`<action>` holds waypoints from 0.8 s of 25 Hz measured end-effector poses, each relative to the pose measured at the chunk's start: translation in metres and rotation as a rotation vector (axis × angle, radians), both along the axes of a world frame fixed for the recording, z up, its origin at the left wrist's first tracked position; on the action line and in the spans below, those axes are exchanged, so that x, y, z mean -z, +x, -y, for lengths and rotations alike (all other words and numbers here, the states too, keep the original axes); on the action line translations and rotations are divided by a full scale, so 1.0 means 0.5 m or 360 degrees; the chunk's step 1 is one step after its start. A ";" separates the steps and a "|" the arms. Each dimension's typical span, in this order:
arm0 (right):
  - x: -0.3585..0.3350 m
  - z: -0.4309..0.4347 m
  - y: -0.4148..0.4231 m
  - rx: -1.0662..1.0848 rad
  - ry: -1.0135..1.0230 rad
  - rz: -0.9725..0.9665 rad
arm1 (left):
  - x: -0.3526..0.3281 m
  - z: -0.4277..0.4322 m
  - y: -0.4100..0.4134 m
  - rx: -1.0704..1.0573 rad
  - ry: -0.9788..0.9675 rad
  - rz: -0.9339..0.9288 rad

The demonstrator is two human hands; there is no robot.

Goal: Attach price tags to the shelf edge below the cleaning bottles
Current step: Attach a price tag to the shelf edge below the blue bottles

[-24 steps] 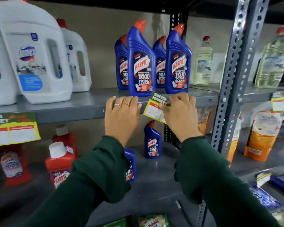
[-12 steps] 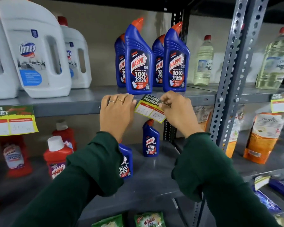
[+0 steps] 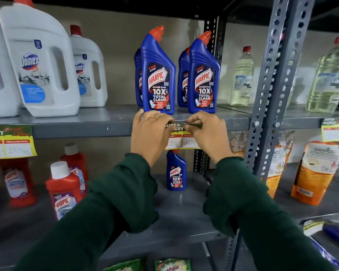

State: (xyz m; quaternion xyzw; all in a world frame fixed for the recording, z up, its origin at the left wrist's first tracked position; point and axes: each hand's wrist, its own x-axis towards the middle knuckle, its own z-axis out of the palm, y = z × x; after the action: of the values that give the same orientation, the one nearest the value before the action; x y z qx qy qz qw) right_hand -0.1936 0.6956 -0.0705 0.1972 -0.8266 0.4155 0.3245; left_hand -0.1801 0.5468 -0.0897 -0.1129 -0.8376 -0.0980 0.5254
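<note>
A green, yellow and red price tag (image 3: 181, 138), with 120 and 100 written in its boxes, lies flat against the grey shelf edge (image 3: 82, 131) below the blue Harpic bottles (image 3: 158, 75). My left hand (image 3: 150, 133) covers the tag's left part, fingertips on its top strip. My right hand (image 3: 206, 133) pinches the top strip from the right. Both wrists wear dark green sleeves.
White Domex jugs (image 3: 41, 71) stand on the shelf to the left, above another hung tag (image 3: 10, 141). A perforated steel upright (image 3: 270, 90) rises at the right, with clear bottles (image 3: 242, 79) and orange pouches (image 3: 315, 173) beyond. Red Harpic bottles (image 3: 64, 188) and a small blue one (image 3: 176, 171) sit below.
The tag was tilted and held off the shelf; it now sits level against the shelf edge. Both hands moved in onto its top strip.
</note>
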 end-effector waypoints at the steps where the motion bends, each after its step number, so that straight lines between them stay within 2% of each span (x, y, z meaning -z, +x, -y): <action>1: 0.003 0.000 -0.003 0.0004 -0.0034 -0.0020 | 0.001 0.000 -0.001 -0.0007 0.0024 -0.0009; 6: 0.018 -0.003 -0.010 0.0251 0.0084 -0.0308 | 0.001 -0.007 -0.004 -0.0027 0.0063 -0.0032; 10: 0.016 0.002 -0.016 0.0066 0.0046 -0.0206 | 0.011 -0.015 -0.007 -0.0051 -0.0031 -0.0139; 17: 0.043 0.011 -0.040 0.0133 0.0033 -0.0336 | 0.034 0.001 -0.038 -0.0315 -0.0350 -0.0202; 20: 0.050 0.009 -0.045 0.0105 0.0023 -0.0390 | 0.025 0.001 -0.042 -0.0355 -0.0377 -0.0263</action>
State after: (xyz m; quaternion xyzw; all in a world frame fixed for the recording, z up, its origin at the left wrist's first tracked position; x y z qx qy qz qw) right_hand -0.2160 0.6913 -0.0956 0.2216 -0.7897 0.3713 0.4351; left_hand -0.2011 0.5464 -0.1021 -0.0880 -0.8045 0.0698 0.5832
